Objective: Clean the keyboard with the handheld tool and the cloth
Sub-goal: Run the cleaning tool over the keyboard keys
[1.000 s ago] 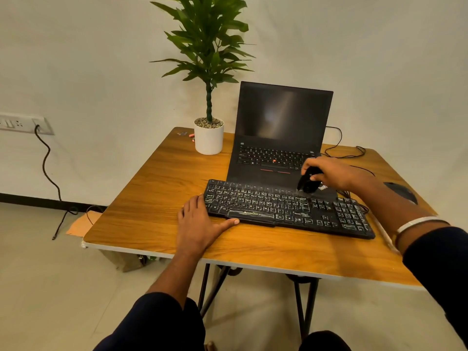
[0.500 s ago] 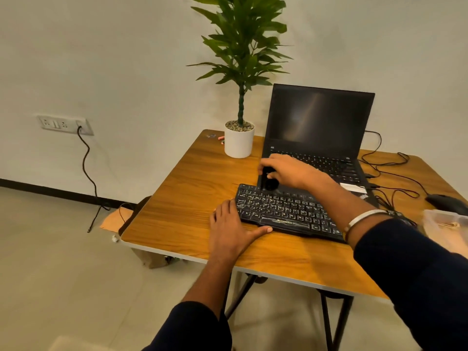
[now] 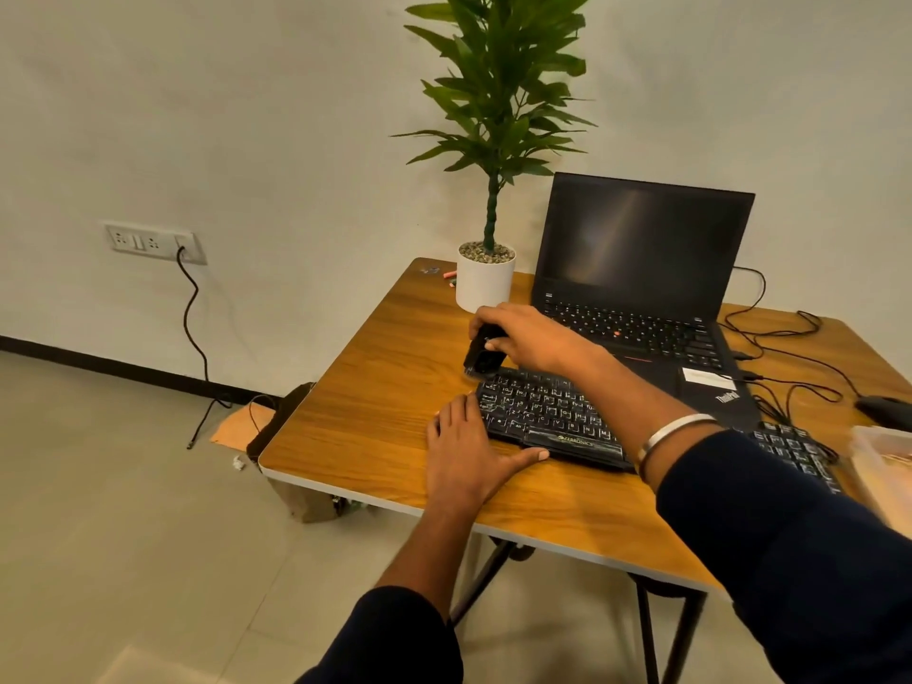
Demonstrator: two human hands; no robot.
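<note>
A black keyboard with white lettering lies across the wooden table, in front of the laptop. My right hand grips a small black handheld tool whose lower end touches the keyboard's far left corner. Flat on the table lies my left hand, fingers against the keyboard's left end and thumb stretched along its front edge. My right forearm crosses over the keyboard's middle and hides it. No cloth is in sight.
An open black laptop stands behind the keyboard, a potted plant to its left. Cables and a black mouse lie at the right, beside a clear plastic box. The table's left edge is near.
My right hand has carried the tool leftward along the keyboard's far edge, from its right part to its left corner. The view has turned left. My left hand stays put.
</note>
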